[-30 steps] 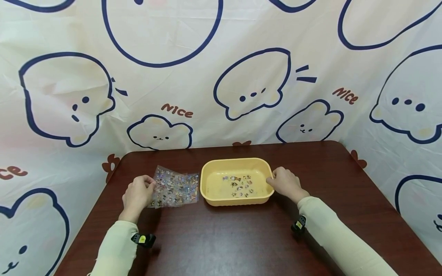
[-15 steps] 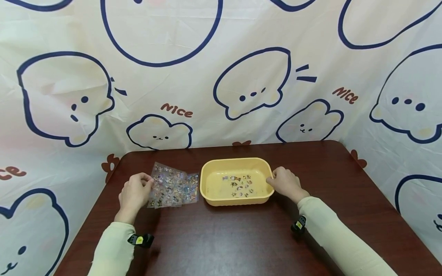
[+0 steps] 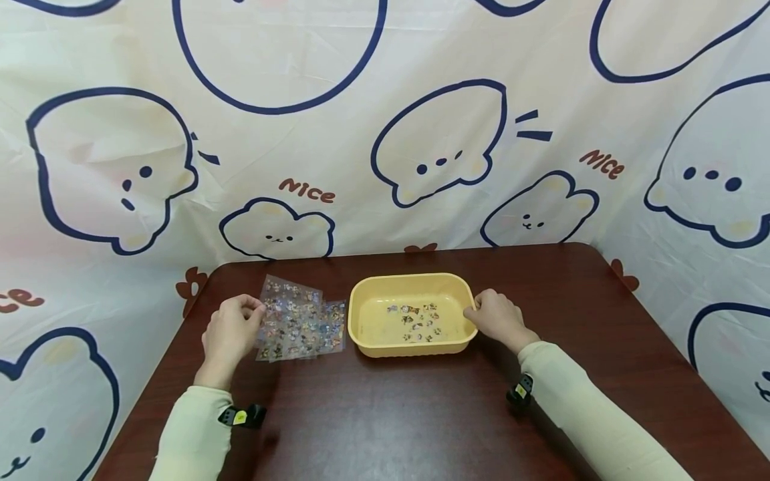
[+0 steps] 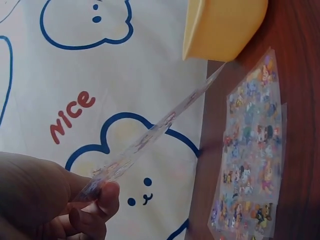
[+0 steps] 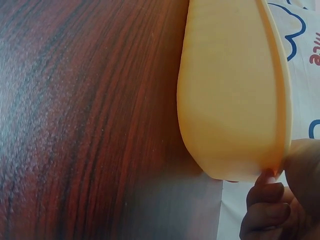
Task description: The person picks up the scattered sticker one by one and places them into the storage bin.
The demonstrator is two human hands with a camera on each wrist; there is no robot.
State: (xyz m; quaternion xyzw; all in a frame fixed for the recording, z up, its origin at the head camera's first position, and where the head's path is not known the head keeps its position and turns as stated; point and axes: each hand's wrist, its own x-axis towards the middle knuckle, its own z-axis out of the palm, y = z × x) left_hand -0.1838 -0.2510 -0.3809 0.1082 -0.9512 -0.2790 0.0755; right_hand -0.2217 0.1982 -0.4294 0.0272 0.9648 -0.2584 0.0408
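Note:
Between thumb and fingers, my left hand (image 3: pixel 231 337) pinches one clear sticker sheet (image 4: pixel 160 127) printed with small colourful figures. In the left wrist view this sheet is seen nearly edge-on, raised off the table at a slant. Below it, more sticker sheets (image 4: pixel 250 145) lie overlapping on the table. My right hand (image 3: pixel 498 321) grips the right-end rim of a yellow plastic basin (image 3: pixel 412 351), thumb and fingers on either side of the wall. Several small stickers (image 3: pixel 415 321) show on the basin's floor; whether they are loose or printed there, I cannot tell.
Everything stands on a dark brown wooden table (image 3: pixel 385 414). A cream cloth (image 3: pixel 421 127) with blue cartoon outlines hangs behind the table and along its sides. The basin stands just right of the sheets.
My left hand has moved slightly left and up, drawing the pinched sheet away from the others and lifting it. The right hand and the basin have stayed in place.

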